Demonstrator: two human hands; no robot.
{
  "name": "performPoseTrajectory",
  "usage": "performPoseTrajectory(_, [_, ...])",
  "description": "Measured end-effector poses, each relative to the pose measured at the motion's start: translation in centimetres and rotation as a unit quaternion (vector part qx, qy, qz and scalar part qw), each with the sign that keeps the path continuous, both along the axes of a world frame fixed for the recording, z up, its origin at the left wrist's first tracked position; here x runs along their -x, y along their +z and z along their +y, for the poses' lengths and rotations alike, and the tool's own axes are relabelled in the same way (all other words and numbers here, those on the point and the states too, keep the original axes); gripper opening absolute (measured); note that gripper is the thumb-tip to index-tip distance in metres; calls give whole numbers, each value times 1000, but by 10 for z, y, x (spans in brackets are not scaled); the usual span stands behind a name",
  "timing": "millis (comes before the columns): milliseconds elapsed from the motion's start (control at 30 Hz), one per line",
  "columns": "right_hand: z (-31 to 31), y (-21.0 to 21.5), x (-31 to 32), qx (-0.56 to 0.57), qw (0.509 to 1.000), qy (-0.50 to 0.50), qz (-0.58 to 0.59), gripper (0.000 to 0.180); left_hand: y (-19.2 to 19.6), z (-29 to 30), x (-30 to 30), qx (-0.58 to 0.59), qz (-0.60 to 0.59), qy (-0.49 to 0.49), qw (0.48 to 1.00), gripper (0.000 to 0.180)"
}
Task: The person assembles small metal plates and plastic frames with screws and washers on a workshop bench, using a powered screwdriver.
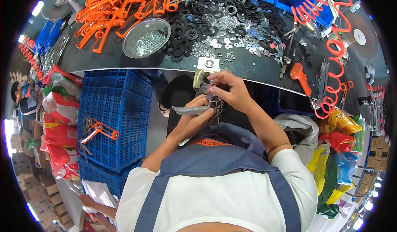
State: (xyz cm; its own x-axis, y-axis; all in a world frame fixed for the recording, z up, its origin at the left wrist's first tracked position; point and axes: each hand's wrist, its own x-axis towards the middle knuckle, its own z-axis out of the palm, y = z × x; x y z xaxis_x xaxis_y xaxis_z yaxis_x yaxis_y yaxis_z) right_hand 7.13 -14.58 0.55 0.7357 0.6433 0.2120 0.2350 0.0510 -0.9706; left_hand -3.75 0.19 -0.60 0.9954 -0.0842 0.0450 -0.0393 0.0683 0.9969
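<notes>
My left hand (194, 115) is closed around a metal tool with a grey handle (191, 110), held in front of my apron at the bench edge. A round, dull metal piece (214, 98) sits at the tool's upper end. My right hand (235, 92) is over that end with thumb and forefinger pinched together; what they hold is too small to make out. Just beyond the fingers, a small fixture (201, 78) at the bench edge carries a pale plate with a dark ring (209, 63).
Heaped on the dark bench are orange frames (124, 8), black rings (192, 33) and small metal pieces (250, 46). A steel bowl (128, 46) holds small fasteners. An orange air tool (301, 78) and red coiled hose (331, 89) lie right. Blue crates (111, 137) stand left, bearing an orange tool (99, 130).
</notes>
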Motion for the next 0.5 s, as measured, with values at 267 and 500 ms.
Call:
performPoseTrajectory(267, [-10, -5, 4, 33, 980, 5, -195, 11, -2, -1, 5, -34, 77, 14, 996, 23])
performPoseTrajectory(500, [-23, -47, 36, 51, 983, -68, 161, 43, -5, 12, -9, -180, -220, 6, 959, 53])
